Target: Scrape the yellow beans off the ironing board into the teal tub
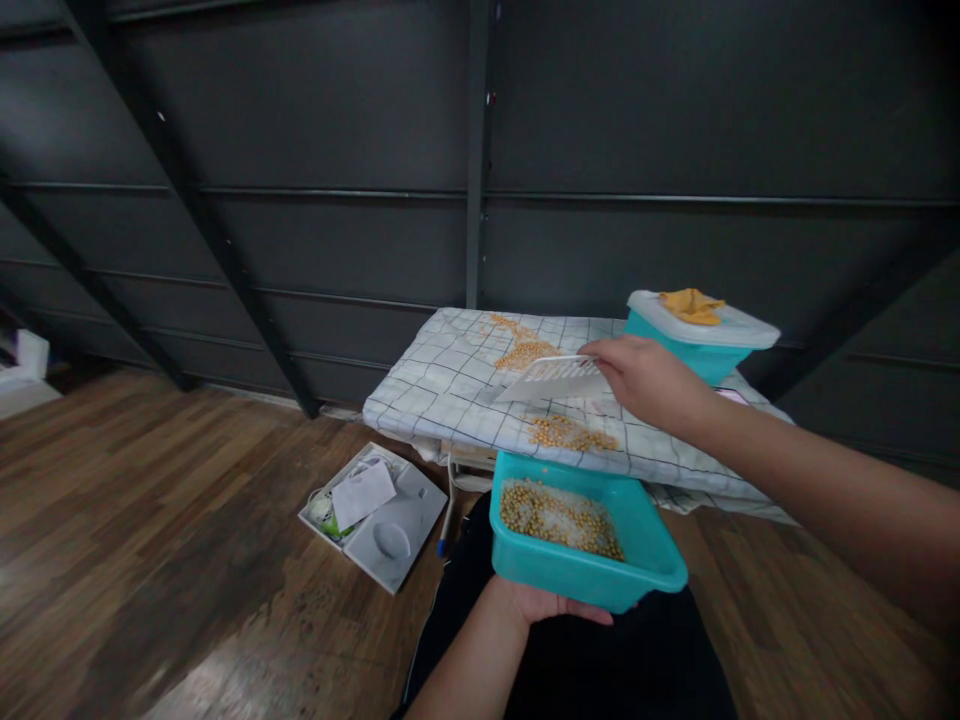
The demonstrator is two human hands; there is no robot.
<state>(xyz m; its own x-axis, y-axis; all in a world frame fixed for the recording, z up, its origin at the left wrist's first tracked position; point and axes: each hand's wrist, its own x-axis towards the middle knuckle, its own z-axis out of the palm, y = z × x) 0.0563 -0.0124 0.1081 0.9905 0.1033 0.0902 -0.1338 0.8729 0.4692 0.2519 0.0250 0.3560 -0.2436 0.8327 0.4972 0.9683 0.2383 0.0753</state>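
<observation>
Two hands busy — our left hand cups teal tub of soybeans under table's near edge; right hand pinches white scraper. We judge sweeping step — next, drag bean pile over edge.

Bare forearms, no sleeves; black trousers.

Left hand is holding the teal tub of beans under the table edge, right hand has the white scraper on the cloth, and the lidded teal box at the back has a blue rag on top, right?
Not quite: the rag on the lidded teal box is yellow, not blue, as the head view shows. The rest stands: the left hand holds the teal tub of beans below the table edge, and the right hand holds the white scraper on the cloth.
</observation>
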